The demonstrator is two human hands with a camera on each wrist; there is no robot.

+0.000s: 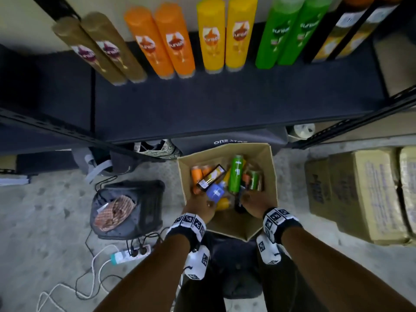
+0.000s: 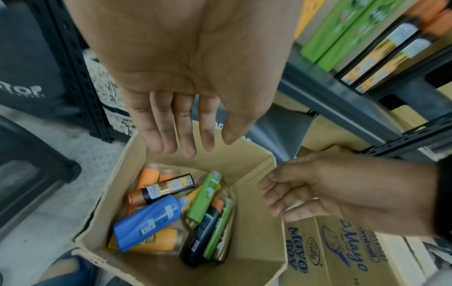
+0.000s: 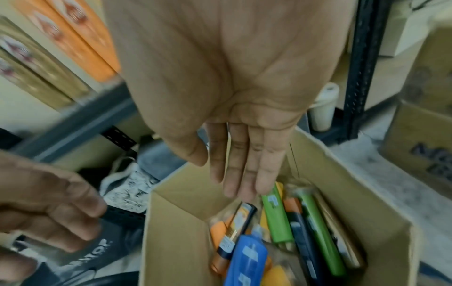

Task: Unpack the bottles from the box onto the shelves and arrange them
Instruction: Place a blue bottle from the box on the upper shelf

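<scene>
An open cardboard box (image 1: 269, 174) stands on the floor below the dark shelf (image 1: 225, 102). Inside lie a blue bottle (image 1: 215, 192), a green bottle (image 1: 236, 174), a black-and-gold bottle (image 1: 211, 177), orange and yellow ones. Both hands hover over the box's near side, empty. My left hand (image 2: 181, 135) has straight fingers pointing down at the box (image 2: 252, 232) and the blue bottle (image 2: 149, 222). My right hand (image 3: 239, 174) is flat too, its fingertips just above the green bottle (image 3: 277, 218). Pairs of brown, orange, yellow and green bottles (image 1: 290, 30) stand along the shelf's back.
Closed cartons (image 1: 358, 197) sit on the floor to the right of the box. A black crate (image 1: 132, 208) with cloth, a power strip (image 1: 132, 253) and cables lie to the left. Black shelf posts (image 1: 351, 124) flank the box.
</scene>
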